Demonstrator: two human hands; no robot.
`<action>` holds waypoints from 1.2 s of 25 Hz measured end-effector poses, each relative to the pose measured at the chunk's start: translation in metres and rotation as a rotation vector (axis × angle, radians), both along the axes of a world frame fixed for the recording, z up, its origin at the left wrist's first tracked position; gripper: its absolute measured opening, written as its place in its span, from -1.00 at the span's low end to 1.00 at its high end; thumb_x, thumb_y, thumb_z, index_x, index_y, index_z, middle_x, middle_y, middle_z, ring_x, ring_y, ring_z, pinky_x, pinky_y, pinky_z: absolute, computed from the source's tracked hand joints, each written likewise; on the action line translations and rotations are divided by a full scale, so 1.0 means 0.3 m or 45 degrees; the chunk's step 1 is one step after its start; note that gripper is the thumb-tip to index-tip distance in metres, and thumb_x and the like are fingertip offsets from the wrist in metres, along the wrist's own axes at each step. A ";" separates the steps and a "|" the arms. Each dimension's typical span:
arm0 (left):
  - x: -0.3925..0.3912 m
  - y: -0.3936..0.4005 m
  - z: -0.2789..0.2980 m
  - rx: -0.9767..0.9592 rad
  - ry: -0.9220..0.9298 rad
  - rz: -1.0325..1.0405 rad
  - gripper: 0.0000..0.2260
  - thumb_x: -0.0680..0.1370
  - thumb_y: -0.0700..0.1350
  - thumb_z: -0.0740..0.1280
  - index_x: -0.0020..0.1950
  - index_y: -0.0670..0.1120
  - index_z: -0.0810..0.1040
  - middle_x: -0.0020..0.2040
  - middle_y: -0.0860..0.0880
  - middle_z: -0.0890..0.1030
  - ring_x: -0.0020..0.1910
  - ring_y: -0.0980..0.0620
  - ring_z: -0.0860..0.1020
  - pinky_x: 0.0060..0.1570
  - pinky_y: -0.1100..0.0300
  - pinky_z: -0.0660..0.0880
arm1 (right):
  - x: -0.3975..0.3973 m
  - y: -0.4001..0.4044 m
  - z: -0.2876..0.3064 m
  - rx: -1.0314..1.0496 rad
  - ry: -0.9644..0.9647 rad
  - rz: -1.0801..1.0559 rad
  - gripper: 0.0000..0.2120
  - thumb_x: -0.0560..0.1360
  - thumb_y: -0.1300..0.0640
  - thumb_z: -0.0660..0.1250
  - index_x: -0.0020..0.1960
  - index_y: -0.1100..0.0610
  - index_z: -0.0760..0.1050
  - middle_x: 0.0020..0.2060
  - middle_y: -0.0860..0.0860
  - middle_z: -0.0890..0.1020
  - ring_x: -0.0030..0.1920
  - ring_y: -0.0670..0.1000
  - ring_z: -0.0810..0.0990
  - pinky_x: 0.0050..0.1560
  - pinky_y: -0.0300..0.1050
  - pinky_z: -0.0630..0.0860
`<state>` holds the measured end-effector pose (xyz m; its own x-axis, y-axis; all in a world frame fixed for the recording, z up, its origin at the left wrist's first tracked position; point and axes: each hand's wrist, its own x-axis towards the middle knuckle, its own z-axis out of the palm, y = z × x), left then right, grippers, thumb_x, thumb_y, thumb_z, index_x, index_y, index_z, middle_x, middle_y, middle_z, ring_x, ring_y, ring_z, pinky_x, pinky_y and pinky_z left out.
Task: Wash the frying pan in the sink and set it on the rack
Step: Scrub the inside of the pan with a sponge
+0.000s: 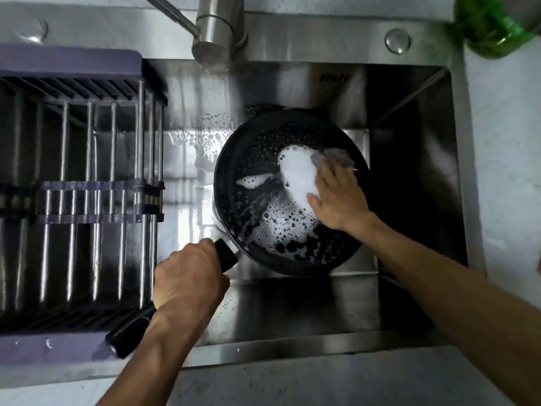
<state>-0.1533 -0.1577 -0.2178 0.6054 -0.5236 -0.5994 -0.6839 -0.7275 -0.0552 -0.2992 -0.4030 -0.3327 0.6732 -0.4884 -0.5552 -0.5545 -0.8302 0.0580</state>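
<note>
In the steel sink (409, 200), left hand (187, 276) grips the black frying pan (257, 230) (foamy inside).

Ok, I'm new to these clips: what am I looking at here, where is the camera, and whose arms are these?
No machine here: a person wears a camera on the head, looking down at their own two arms over a steel sink. The left hand grips the black handle of a frying pan that sits in the basin. The right hand presses a foamy sponge against the pan's inside, which is covered in suds. A faucet stands above. A purple dish rack fills the sink's left part, and a green bottle stands at the top right.
</note>
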 end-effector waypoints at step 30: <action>0.007 -0.017 0.004 0.031 0.002 0.023 -0.74 0.39 -0.04 0.38 0.05 -0.02 0.50 -0.14 -0.02 0.59 -0.29 -0.02 0.42 -0.29 0.16 0.34 | 0.194 0.159 0.067 0.564 -0.140 -0.437 -0.45 0.64 -0.24 -0.09 0.55 -0.03 0.19 0.58 0.13 0.11 0.58 0.11 -0.04 0.54 0.11 -0.16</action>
